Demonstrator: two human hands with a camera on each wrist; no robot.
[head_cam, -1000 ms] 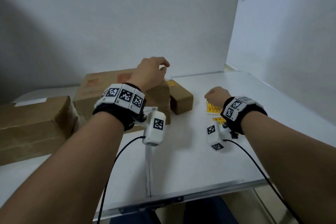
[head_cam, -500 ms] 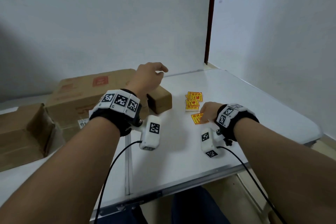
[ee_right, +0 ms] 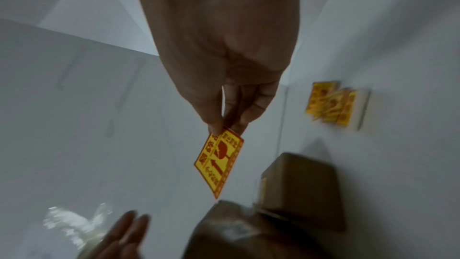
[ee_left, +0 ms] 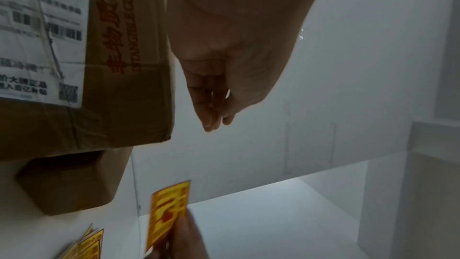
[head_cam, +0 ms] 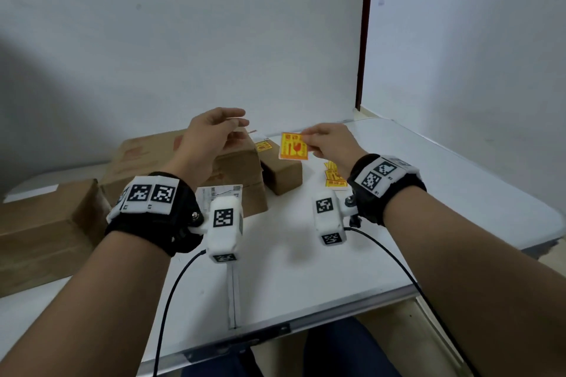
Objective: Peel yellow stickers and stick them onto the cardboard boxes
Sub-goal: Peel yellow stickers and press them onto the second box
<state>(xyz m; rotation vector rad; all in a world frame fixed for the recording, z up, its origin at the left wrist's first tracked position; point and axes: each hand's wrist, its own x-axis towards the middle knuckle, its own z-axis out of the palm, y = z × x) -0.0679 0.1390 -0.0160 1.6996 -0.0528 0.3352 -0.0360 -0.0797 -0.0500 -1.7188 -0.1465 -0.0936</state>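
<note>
My right hand [head_cam: 307, 135] is raised over the table and pinches one yellow sticker sheet [head_cam: 293, 146] by its upper right corner between thumb and fingers [ee_right: 216, 125]; the sheet [ee_right: 219, 161] hangs free in the air. My left hand [head_cam: 240, 119] hovers over the big cardboard box [head_cam: 153, 156], fingers [ee_left: 211, 113] loosely straight and holding nothing. Between the hands, a small cardboard box [head_cam: 280, 174] sits on the table with a yellow sticker [head_cam: 264, 146] on its top. A pile of yellow stickers [head_cam: 335, 177] lies beneath my right hand.
A third cardboard box [head_cam: 46, 229] lies at the left edge of the white table [head_cam: 306, 278]. The big box carries a white shipping label [ee_left: 37, 32] on its near side. White walls stand behind and to the right of the table.
My right hand has lifted one yellow sticker sheet off the table and raised it toward the left hand. The left hand has risen a little above the big box.
</note>
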